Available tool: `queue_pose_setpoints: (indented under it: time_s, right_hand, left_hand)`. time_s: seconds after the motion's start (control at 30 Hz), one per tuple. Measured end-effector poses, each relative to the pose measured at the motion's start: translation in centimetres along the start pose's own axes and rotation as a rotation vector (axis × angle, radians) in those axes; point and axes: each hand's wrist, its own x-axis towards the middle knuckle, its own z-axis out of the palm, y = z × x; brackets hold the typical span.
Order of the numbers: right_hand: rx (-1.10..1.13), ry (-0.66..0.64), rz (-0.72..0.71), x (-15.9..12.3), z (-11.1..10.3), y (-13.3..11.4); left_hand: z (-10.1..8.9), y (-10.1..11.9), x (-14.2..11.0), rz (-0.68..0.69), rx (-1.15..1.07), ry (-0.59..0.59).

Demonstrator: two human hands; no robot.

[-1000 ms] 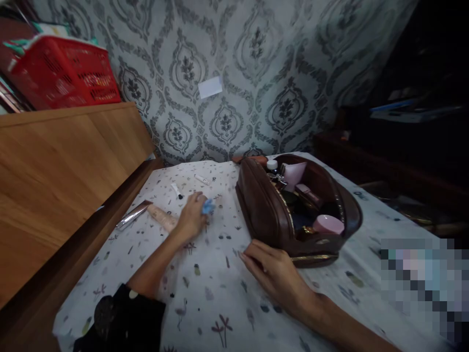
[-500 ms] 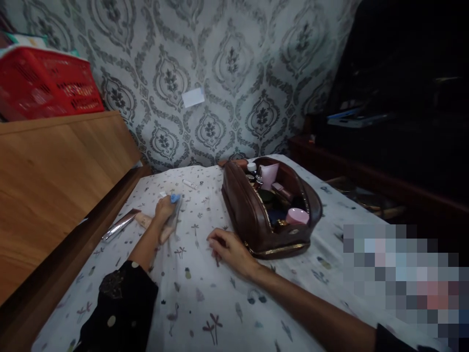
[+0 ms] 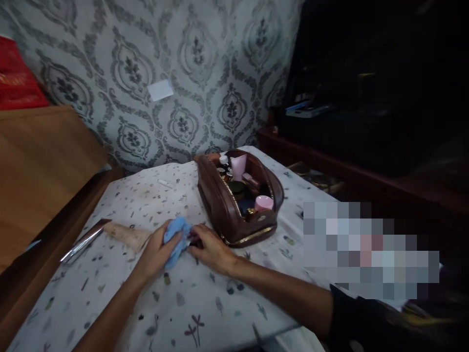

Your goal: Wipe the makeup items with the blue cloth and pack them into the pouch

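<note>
The left hand [image 3: 157, 252] is drawing back from the far side of the beige tube, and the right hand [image 3: 216, 254] is now meeting it in front of the brown bag [image 3: 219, 211]. The view is also turning to the right. The left hand is curling mostly closed, gripping a crumpled blue cloth [image 3: 178, 227] between thumb and fingers. The right hand is bending its fingers and thumb toward the cloth, partly closed; a small whitish item [image 3: 189, 241] is showing between the two hands, though I cannot tell what it is or which hand is holding it.

The cloth is hanging just above the patterned bench [image 3: 220, 320], near the bag's front left corner. The bag is standing unzipped, holding a pink jar [image 3: 264, 203], a pale pink packet [image 3: 239, 167] and a white-capped bottle [image 3: 223, 160]. The beige tube [image 3: 124, 235] is lying just beyond the left hand, a silvery item [image 3: 82, 244] is lying beside its far end, and a slim white tube [image 3: 165, 184] is lying farther back.
</note>
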Motion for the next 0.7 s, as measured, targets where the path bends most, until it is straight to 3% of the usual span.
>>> queue_pose_setpoints:
  time_s: [0.13,0.2,0.27,0.43,0.6,0.7]
  right_hand:
    - [-0.031,0.008,0.047,-0.1,0.1,-0.1]
    - [-0.078,0.005,0.060,0.0,0.0,-0.1]
    - [-0.139,-0.016,0.035,0.2,-0.1,0.1]
    - [-0.175,-0.049,0.029,0.1,-0.1,0.1]
    - [-0.062,0.008,0.040,0.0,-0.1,-0.1]
    - [0.029,0.058,0.081,-0.1,-0.1,-0.3]
  left_hand:
    - [0.9,-2.9,0.7,0.373,0.366,0.237]
    - [1.7,-4.3,1.0,0.620,0.443,0.199]
    - [2.4,-5.2,1.2,0.761,0.418,0.210]
    - [2.5,-6.6,1.6,0.783,0.387,0.174]
    - [0.8,-8.4,2.7,0.790,0.483,0.218]
    - [-0.7,-8.0,2.8,0.786,0.484,0.084]
